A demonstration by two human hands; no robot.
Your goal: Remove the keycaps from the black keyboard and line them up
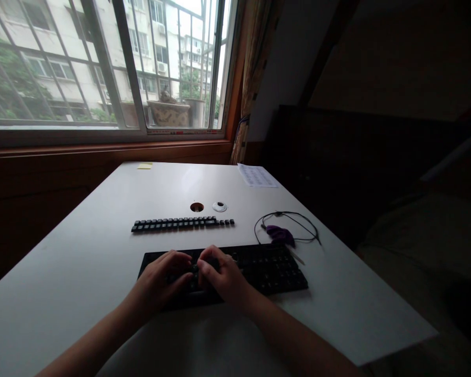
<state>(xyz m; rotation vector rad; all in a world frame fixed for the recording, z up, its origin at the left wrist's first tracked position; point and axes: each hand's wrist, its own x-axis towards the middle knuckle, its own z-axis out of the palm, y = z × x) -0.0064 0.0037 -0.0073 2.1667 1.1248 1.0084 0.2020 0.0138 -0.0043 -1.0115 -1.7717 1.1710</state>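
A black computer keyboard lies on the white desk in front of me, with its left half largely covered by my hands. My left hand is over the keyboard's left part, fingers bent, with a gap between thumb and forefinger. Close beside it, my right hand is closed over the keys, thumb and forefinger drawn together. Anything between those fingertips is too small and dark to make out. Behind the keyboard, loose black keycaps are lined up in two rows.
A coiled black cable, a purple cloth and a thin pale stick lie at the keyboard's back right. Farther back are a cable hole, its round cover, printed paper and a yellow note.
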